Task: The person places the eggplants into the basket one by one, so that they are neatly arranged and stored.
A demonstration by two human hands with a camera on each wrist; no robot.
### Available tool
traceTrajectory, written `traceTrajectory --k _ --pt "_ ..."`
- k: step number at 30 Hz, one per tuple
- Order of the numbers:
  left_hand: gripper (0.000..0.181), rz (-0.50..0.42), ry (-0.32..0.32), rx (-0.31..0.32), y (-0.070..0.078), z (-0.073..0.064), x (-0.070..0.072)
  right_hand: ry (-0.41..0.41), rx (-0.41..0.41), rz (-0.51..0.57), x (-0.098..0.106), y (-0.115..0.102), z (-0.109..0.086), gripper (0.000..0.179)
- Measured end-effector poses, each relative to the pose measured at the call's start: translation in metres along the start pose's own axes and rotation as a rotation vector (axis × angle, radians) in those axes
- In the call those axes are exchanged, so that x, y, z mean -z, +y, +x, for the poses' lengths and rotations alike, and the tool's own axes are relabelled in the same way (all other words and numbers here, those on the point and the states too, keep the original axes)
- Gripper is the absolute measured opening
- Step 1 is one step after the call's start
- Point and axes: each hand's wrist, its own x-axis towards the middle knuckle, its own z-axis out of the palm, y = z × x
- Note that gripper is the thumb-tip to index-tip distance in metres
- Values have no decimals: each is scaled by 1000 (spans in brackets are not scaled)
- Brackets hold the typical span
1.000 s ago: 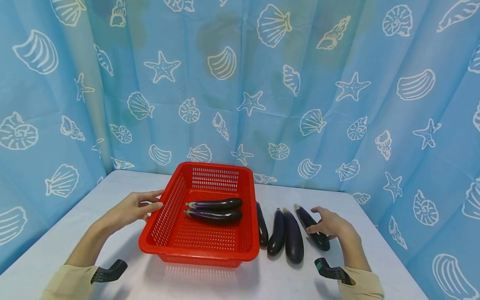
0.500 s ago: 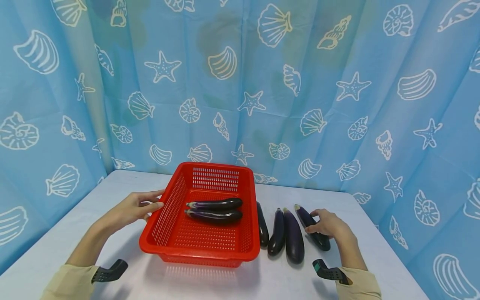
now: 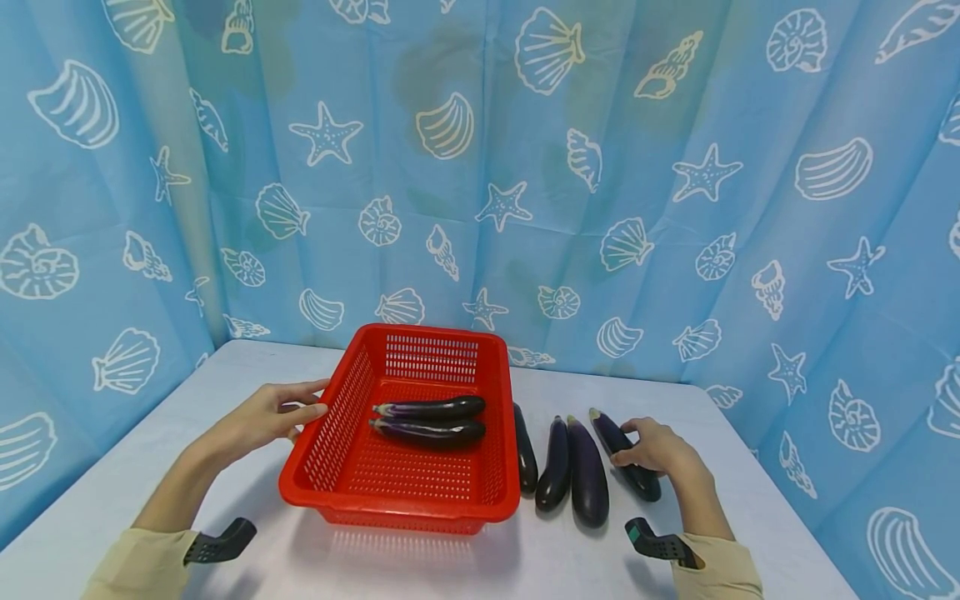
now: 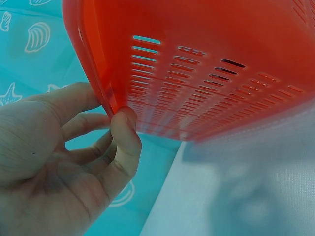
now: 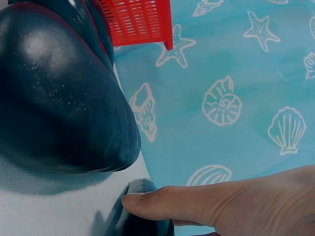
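Over the table (image 3: 570, 575), two hands reach forward: left hand (image 3: 262, 415) pinching the basket (image 3: 412, 510), right hand (image 3: 660, 447) gripping an eggplant (image 3: 611, 434).

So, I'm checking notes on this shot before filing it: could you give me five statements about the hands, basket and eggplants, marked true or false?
1. Two eggplants lie inside the red basket. True.
2. The right hand touches the rightmost eggplant. True.
3. The left hand rests on an eggplant. False: it holds the basket's rim.
4. Only one eggplant is visible outside the basket. False: four are.
5. The basket is tipped upside down. False: its open side faces up.
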Motion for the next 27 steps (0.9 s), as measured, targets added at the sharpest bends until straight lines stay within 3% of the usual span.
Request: traceTrajectory --k 27 --pt "66 1 -4 -7 0 0 0 3 -9 -52 5 2 0 65"
